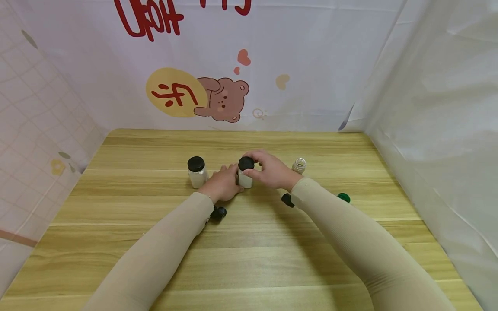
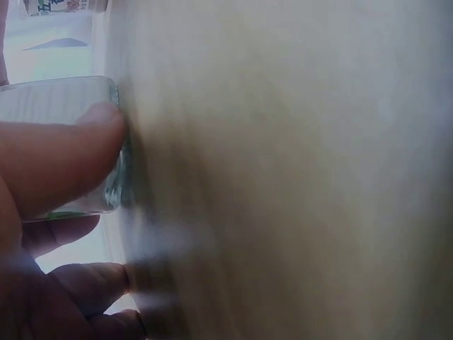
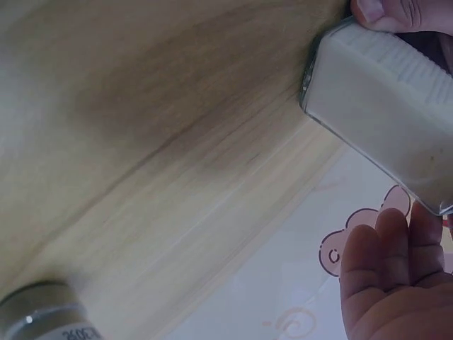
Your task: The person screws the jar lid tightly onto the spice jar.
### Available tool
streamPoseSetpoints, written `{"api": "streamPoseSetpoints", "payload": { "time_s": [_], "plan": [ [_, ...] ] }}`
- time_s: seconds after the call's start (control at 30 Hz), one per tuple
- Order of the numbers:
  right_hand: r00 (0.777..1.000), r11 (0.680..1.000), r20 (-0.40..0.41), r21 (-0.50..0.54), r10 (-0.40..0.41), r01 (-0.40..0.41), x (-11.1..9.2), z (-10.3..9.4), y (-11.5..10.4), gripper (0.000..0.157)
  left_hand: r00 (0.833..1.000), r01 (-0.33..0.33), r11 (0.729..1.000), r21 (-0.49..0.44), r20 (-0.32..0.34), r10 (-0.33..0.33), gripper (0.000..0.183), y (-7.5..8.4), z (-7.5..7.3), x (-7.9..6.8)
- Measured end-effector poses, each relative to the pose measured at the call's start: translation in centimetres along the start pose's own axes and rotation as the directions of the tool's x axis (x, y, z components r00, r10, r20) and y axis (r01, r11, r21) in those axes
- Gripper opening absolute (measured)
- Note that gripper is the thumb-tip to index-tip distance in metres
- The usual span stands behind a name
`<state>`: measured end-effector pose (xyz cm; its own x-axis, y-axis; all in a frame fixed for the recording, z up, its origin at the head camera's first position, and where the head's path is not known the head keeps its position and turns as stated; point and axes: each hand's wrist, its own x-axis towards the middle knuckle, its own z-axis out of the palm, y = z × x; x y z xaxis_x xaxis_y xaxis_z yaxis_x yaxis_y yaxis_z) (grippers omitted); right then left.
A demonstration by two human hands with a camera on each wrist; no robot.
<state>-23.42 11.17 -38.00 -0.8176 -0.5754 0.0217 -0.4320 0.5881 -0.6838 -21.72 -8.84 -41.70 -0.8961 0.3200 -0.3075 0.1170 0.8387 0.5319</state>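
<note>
A small clear bottle (image 1: 245,179) filled with white powder stands upright in the middle of the wooden table (image 1: 249,259). My left hand (image 1: 224,183) holds its body (image 2: 64,106) near the base. My right hand (image 1: 268,169) grips the black cap (image 1: 246,163) on its top. The right wrist view shows the bottle's ribbed body (image 3: 382,106) with my fingers (image 3: 386,283) curled beside it. A second capped bottle (image 1: 197,172) of the same kind stands just to the left.
An uncapped bottle (image 1: 299,165) stands to the right of my right hand. A green cap (image 1: 344,198) lies on the table further right. White sheets wall in the table at the back and both sides.
</note>
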Motion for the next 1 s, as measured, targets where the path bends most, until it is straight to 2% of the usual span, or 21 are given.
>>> {"api": "streamPoseSetpoints", "payload": {
  "time_s": [0.43,0.7,0.83,1.0],
  "plan": [
    [0.994,1.0,-0.106,-0.003,0.009,-0.01,0.0,1.1,0.0,0.031,1.0,0.002,1.0,-0.016,-0.017,-0.003,0.081,-0.2,0.3,-0.2],
    [1.0,1.0,-0.018,0.025,0.004,-0.004,-0.2,0.4,0.1,0.057,1.0,-0.023,1.0,-0.006,-0.019,0.022,0.078,-0.1,0.2,-0.1],
    [1.0,1.0,-0.005,-0.008,-0.005,0.005,-0.2,0.3,0.3,0.048,1.0,-0.022,1.0,-0.002,-0.015,0.022,0.08,-0.1,0.2,-0.1],
    [0.999,1.0,-0.041,0.012,0.004,-0.003,-0.2,0.7,0.3,0.042,1.0,-0.014,1.0,-0.003,-0.015,0.014,0.081,-0.1,0.3,-0.1]
  ]
}}
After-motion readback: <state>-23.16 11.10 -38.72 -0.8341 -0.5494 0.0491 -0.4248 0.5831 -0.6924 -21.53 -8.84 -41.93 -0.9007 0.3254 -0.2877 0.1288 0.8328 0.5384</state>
